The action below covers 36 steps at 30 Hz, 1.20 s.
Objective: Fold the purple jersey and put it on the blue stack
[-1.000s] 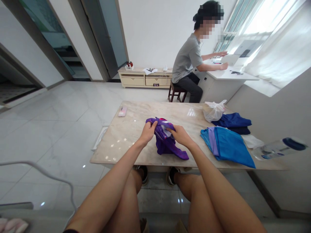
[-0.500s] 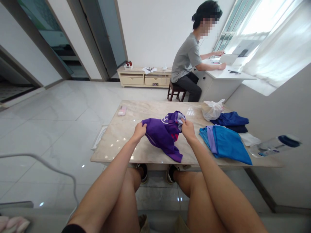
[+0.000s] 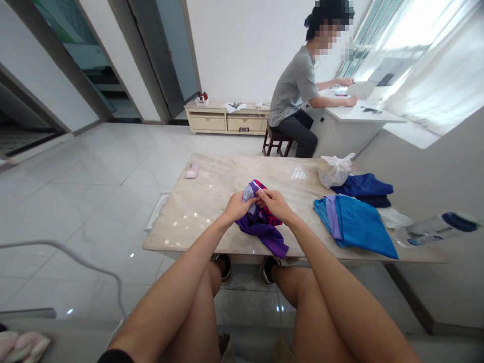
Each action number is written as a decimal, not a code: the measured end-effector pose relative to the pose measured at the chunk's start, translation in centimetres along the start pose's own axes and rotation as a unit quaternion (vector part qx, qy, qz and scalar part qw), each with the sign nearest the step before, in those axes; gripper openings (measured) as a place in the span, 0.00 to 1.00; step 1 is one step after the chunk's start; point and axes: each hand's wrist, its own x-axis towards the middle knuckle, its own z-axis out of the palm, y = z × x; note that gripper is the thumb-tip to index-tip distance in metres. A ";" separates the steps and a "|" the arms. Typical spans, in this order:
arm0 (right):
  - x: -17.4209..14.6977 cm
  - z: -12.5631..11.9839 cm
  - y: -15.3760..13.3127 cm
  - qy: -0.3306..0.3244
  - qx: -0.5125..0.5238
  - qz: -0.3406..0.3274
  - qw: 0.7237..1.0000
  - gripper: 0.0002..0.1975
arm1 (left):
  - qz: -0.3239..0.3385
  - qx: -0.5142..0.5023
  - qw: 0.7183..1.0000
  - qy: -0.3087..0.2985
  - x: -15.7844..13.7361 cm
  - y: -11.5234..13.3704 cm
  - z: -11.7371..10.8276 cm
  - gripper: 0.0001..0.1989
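A purple garment [image 3: 261, 228] with red and pale lilac parts is bunched up over the front middle of the marble-topped table [image 3: 219, 171]. My left hand [image 3: 240, 205] is closed on its pale edge. Close beside it, my right hand [image 3: 275, 202] pinches the red and purple cloth. The two hands nearly touch at the fingertips, and which layer each one grips is partly hidden. One purple end of the garment hangs down toward the table's front edge. What kind of garment it is, I cannot make out.
Folded blue cloth [image 3: 363, 227], dark blue cloth [image 3: 365, 185], a white plastic bag [image 3: 336, 170] and a clear bottle [image 3: 423, 231] are on the right. A small pink box [image 3: 192, 171] lies at the far left corner. Beyond, a person [image 3: 293, 91] sits at a white desk [image 3: 350, 112].
My hands have come together from holding the garment stretched apart. The cloth is now gathered between them, with more of its red part showing. The view has shifted slightly.
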 end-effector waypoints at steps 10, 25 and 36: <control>-0.5 -1.8 2.9 0.016 -0.167 -0.052 0.984 0.50 | -0.019 -0.158 0.983 -0.092 -1.3 2.4 -1.8 0.20; -1.3 -6.4 0.1 0.104 -0.269 -0.037 0.957 0.09 | 0.008 -0.227 0.974 -0.014 -2.0 3.8 -4.4 0.24; -2.2 -9.3 1.2 0.164 -0.296 0.097 0.936 0.17 | -0.083 0.041 0.980 0.175 -0.1 -3.2 -9.3 0.20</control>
